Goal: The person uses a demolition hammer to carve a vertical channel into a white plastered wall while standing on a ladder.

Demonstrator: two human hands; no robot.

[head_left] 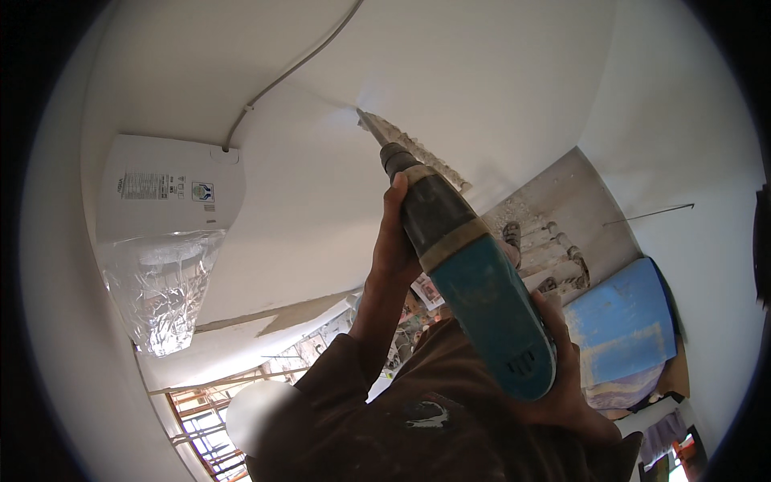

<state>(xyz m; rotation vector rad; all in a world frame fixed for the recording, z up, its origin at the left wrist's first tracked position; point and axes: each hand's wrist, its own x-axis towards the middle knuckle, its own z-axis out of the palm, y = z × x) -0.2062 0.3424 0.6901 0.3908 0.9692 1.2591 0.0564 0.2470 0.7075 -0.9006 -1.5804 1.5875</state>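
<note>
A teal and black hammer drill [490, 315] fills the middle of the head view, tilted toward the upper left. Its chisel bit [369, 124] meets the white wall [498, 96] at the top end of a rough chipped groove [434, 161]. My left hand [393, 233] is closed round the drill's front part, behind the bit holder. My right hand [562, 353] grips the rear of the tool, its fingers partly hidden behind the body.
A white wall unit [169, 177] with plastic wrap and a grey cable [289, 68] is at left. Below are sandalled feet [511, 241] on a dusty floor, a blue sheet [618, 321] at right, a thin rod [650, 213], and a barred window [209, 426] at lower left.
</note>
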